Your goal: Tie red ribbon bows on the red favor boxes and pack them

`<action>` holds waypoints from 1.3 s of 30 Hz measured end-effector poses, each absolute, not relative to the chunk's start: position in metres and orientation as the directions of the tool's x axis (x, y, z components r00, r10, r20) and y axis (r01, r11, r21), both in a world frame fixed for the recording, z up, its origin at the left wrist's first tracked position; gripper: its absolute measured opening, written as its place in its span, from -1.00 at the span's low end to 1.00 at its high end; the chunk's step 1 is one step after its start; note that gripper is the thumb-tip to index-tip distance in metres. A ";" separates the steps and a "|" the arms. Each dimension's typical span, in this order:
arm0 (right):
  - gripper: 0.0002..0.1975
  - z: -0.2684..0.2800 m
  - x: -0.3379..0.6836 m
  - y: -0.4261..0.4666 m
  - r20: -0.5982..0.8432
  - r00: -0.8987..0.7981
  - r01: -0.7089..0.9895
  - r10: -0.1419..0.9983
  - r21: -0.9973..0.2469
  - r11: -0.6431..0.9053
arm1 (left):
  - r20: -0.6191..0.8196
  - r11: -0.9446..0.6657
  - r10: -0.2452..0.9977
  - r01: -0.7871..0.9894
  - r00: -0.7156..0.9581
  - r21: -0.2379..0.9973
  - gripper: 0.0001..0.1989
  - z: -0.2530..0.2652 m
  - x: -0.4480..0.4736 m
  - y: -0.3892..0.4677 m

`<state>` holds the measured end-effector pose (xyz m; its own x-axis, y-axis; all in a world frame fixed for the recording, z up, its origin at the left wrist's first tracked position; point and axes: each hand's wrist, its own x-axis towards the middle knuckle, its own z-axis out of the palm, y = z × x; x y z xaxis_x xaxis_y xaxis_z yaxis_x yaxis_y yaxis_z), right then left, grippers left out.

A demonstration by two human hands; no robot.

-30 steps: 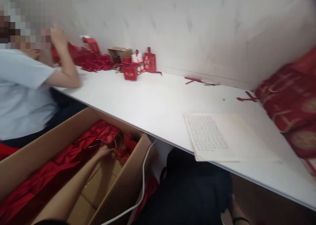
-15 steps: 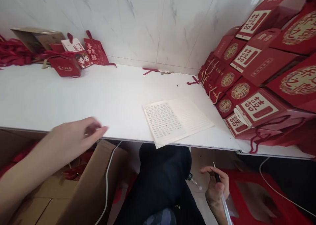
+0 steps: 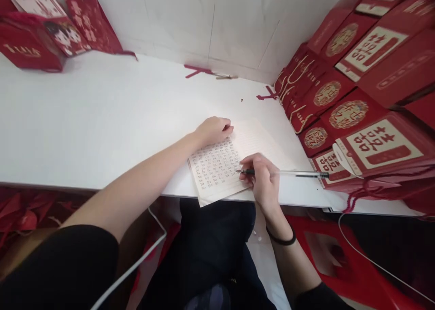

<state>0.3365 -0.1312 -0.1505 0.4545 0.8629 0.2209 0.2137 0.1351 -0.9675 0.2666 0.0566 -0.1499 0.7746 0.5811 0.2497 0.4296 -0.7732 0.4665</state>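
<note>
A sheet of lined paper [image 3: 212, 171] lies near the front edge of the white table, its left half covered with rows of small handwriting. My left hand [image 3: 214, 129] rests on the paper's upper part, fingers curled in with nothing visible in them, hiding some of the top rows. In my right hand [image 3: 263, 178] is a pen [image 3: 299, 173], gripped near its tip. The pen's tip points left at the lower rows of writing, and its clear barrel sticks out to the right. Whether the tip touches the paper I cannot tell.
Stacked red gift boxes [image 3: 384, 142] crowd the table's right side. Small red gift bags [image 3: 91, 22] stand at the back left. Red ribbon pieces [image 3: 199, 70] lie along the wall. A white cable [image 3: 136, 264] hangs below the table's front edge [image 3: 170, 195].
My left hand has moved right from the table's front edge onto the paper. My right hand has risen from below the table to the paper with the pen. The view has shifted closer.
</note>
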 end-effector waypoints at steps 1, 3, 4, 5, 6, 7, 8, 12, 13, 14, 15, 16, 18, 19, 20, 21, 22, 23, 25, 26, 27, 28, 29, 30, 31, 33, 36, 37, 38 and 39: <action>-0.68 -0.150 0.336 -0.130 0.137 0.478 0.175 0.868 -0.983 0.059 | 0.255 -0.767 0.584 0.420 0.771 0.485 -0.70 -0.151 0.265 0.059; -0.67 -0.148 0.334 -0.128 0.035 0.503 0.144 0.864 -0.989 -0.044 | 0.251 -0.748 0.597 0.416 0.762 0.517 -0.71 -0.150 0.261 0.062; -0.65 -0.147 0.333 -0.128 0.014 0.508 0.159 0.861 -0.984 -0.078 | 0.243 -0.738 0.606 0.421 0.757 0.528 -0.71 -0.150 0.260 0.063; -0.63 -0.147 0.332 -0.128 0.010 0.514 0.186 0.858 -0.977 -0.100 | 0.237 -0.733 0.610 0.424 0.756 0.532 -0.72 -0.150 0.259 0.064; -0.63 -0.146 0.330 -0.129 0.019 0.517 0.223 0.856 -0.968 -0.113 | 0.232 -0.732 0.610 0.427 0.758 0.531 -0.73 -0.149 0.259 0.064; -0.63 -0.145 0.329 -0.129 0.036 0.513 0.267 0.857 -0.956 -0.119 | 0.226 -0.733 0.607 0.427 0.762 0.530 -0.75 -0.149 0.260 0.063; -0.63 -0.145 0.327 -0.130 0.055 0.504 0.310 0.862 -0.943 -0.121 | 0.219 -0.732 0.605 0.427 0.765 0.531 -0.77 -0.149 0.261 0.063; -0.63 -0.142 0.324 -0.132 0.095 0.468 0.417 0.879 -0.900 -0.125 | 0.170 -0.707 0.607 0.430 0.776 0.562 -0.79 -0.148 0.263 0.063; -0.62 -0.141 0.324 -0.132 0.099 0.463 0.435 0.881 -0.891 -0.128 | 0.156 -0.700 0.609 0.434 0.778 0.567 -0.78 -0.148 0.263 0.063; -0.62 -0.139 0.324 -0.132 0.103 0.459 0.454 0.883 -0.881 -0.133 | 0.141 -0.695 0.608 0.438 0.781 0.571 -0.76 -0.147 0.263 0.063; -0.62 -0.138 0.324 -0.131 0.108 0.454 0.477 0.885 -0.868 -0.138 | 0.124 -0.690 0.607 0.443 0.785 0.572 -0.72 -0.146 0.263 0.062; -0.62 -0.137 0.325 -0.130 0.115 0.450 0.500 0.886 -0.854 -0.143 | 0.108 -0.689 0.603 0.448 0.790 0.570 -0.68 -0.145 0.263 0.062; -0.63 -0.136 0.326 -0.129 0.129 0.444 0.541 0.887 -0.827 -0.151 | 0.085 -0.694 0.599 0.462 0.797 0.552 -0.61 -0.143 0.263 0.061; -0.63 -0.135 0.326 -0.128 0.133 0.440 0.558 0.888 -0.815 -0.155 | 0.088 -0.703 0.596 0.466 0.798 0.537 -0.60 -0.143 0.263 0.061; -0.63 -0.135 0.326 -0.128 0.136 0.435 0.573 0.890 -0.805 -0.157 | 0.101 -0.715 0.594 0.466 0.798 0.522 -0.62 -0.142 0.263 0.061; -0.64 -0.135 0.326 -0.128 0.141 0.429 0.585 0.892 -0.796 -0.155 | 0.120 -0.728 0.590 0.461 0.798 0.508 -0.65 -0.142 0.263 0.060; -0.64 -0.135 0.325 -0.128 0.148 0.425 0.595 0.893 -0.789 -0.153 | 0.142 -0.741 0.583 0.451 0.800 0.497 -0.68 -0.142 0.263 0.060; -0.64 -0.135 0.325 -0.128 0.155 0.422 0.606 0.893 -0.781 -0.150 | 0.164 -0.753 0.576 0.441 0.801 0.488 -0.71 -0.142 0.263 0.061; -0.65 -0.136 0.325 -0.128 0.172 0.423 0.627 0.890 -0.764 -0.151 | 0.195 -0.770 0.563 0.423 0.803 0.478 -0.73 -0.142 0.263 0.061; -0.66 -0.136 0.325 -0.128 0.180 0.424 0.637 0.888 -0.755 -0.152 | 0.202 -0.773 0.561 0.421 0.803 0.474 -0.73 -0.143 0.263 0.062; -0.67 -0.136 0.324 -0.128 0.185 0.423 0.646 0.887 -0.748 -0.152 | 0.206 -0.776 0.560 0.420 0.803 0.471 -0.74 -0.143 0.263 0.062; -0.68 -0.136 0.324 -0.128 0.189 0.420 0.653 0.888 -0.742 -0.151 | 0.209 -0.777 0.559 0.420 0.802 0.468 -0.74 -0.143 0.263 0.062; -0.68 -0.137 0.325 -0.128 0.191 0.417 0.658 0.889 -0.738 -0.149 | 0.208 -0.778 0.559 0.420 0.803 0.468 -0.74 -0.143 0.263 0.062; -0.69 -0.137 0.325 -0.128 0.191 0.415 0.660 0.890 -0.736 -0.150 | 0.208 -0.778 0.558 0.419 0.803 0.468 -0.74 -0.144 0.263 0.062; -0.69 -0.136 0.325 -0.129 0.190 0.413 0.662 0.891 -0.735 -0.150 | 0.208 -0.778 0.558 0.420 0.803 0.466 -0.74 -0.144 0.262 0.062; -0.68 -0.136 0.325 -0.129 0.187 0.413 0.662 0.891 -0.734 -0.153 | 0.206 -0.779 0.558 0.421 0.804 0.465 -0.74 -0.144 0.262 0.061; -0.67 -0.134 0.325 -0.130 0.178 0.426 0.650 0.887 -0.743 -0.163 | 0.207 -0.781 0.556 0.420 0.805 0.463 -0.74 -0.144 0.261 0.062; -0.67 -0.134 0.325 -0.130 0.177 0.435 0.646 0.883 -0.744 -0.170 | 0.211 -0.781 0.557 0.420 0.803 0.463 -0.74 -0.144 0.262 0.062; -0.67 -0.134 0.324 -0.129 0.177 0.445 0.646 0.878 -0.743 -0.178 | 0.214 -0.781 0.557 0.418 0.803 0.464 -0.75 -0.144 0.262 0.062; -0.67 -0.134 0.324 -0.129 0.180 0.458 0.648 0.871 -0.738 -0.188 | 0.216 -0.782 0.556 0.417 0.802 0.464 -0.75 -0.144 0.262 0.062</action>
